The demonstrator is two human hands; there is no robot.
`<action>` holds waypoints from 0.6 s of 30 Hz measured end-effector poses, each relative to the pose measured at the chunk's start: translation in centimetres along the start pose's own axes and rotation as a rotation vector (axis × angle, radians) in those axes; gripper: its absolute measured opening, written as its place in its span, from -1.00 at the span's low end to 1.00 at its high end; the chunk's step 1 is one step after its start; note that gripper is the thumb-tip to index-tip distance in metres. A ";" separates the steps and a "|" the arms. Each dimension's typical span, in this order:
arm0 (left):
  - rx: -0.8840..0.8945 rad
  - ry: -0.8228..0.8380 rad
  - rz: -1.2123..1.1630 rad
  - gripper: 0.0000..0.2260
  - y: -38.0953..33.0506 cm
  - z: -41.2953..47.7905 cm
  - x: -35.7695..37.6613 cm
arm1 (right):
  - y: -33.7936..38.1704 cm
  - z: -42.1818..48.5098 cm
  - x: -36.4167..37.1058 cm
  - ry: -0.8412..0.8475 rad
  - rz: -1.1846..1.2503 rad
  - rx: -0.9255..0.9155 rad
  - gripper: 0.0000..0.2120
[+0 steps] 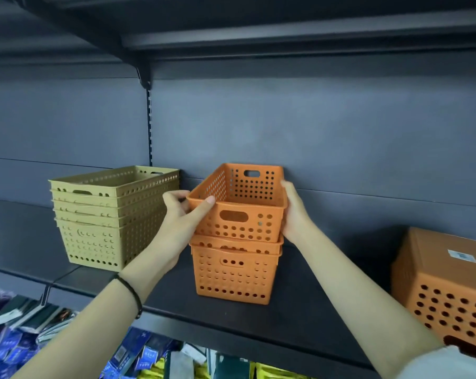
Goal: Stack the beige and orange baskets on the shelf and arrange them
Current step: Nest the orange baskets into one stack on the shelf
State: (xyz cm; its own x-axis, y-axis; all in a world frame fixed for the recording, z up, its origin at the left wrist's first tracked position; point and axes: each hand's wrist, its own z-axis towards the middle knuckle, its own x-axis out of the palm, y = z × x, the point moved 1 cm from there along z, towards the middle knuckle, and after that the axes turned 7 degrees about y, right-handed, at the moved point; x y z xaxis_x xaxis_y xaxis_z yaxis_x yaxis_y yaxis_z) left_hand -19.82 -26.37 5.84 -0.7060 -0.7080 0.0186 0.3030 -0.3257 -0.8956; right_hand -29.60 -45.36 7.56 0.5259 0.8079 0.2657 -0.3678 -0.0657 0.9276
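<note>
An orange perforated basket (242,212) is partly seated in a short stack of orange baskets (232,272) at the middle of the dark shelf (231,318). My left hand (181,222) grips its left front corner, thumb over the rim. My right hand (293,212) holds its right side wall. To the left stands a nested stack of several beige baskets (108,217), upright and apart from the orange stack.
An upside-down orange basket (447,285) with a white label sits at the shelf's right end. The dark back panel is close behind the stacks. A shelf overhangs above. Below the shelf edge lie blue and yellow packaged goods (149,356).
</note>
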 end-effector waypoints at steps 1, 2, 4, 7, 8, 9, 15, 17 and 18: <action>-0.005 -0.008 0.037 -0.59 0.3 0.0 0.0 | -0.1 -0.1 -0.2 -0.028 -0.052 0.005 -0.65; -0.005 -0.022 0.081 -0.58 0.5 -0.1 0.1 | -0.1 -0.1 -0.4 -0.048 -0.125 0.011 -0.68; -0.010 -0.040 0.184 -0.53 1.2 0.0 -0.2 | -0.6 -0.1 -1.0 -0.073 -0.258 0.027 -0.72; -0.045 0.001 0.265 -0.52 2.8 -0.4 -0.7 | -2.3 -0.5 -2.3 -0.081 -0.368 0.057 -0.75; -0.044 0.024 0.283 -0.54 3.2 -0.7 -0.6 | -3.0 -0.7 -2.6 -0.067 -0.373 0.066 -0.76; -0.037 0.043 0.292 -0.56 3.5 -1.1 -0.6 | -3.5 -1.0 -2.9 -0.055 -0.354 0.078 -0.77; -0.052 0.106 0.251 -0.56 3.1 -2.1 0.2 | -3.0 -2.4 -2.6 -0.070 -0.355 0.030 -0.76; -0.092 0.125 0.129 -0.55 3.3 -2.2 0.4 | -2.6 -3.0 -2.8 -0.060 -0.401 0.021 -0.78; -0.105 0.132 0.090 -0.56 3.4 -2.2 0.6 | -2.4 -3.3 -3.1 -0.071 -0.403 0.016 -0.77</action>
State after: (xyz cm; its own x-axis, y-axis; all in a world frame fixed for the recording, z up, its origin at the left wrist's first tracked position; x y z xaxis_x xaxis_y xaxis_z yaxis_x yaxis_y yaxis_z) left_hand -20.66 -26.51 1.80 -0.7591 -0.6406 -0.1160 0.3052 -0.1929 -0.9325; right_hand -32.90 -45.83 3.68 0.6774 0.7284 -0.1027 -0.1101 0.2385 0.9649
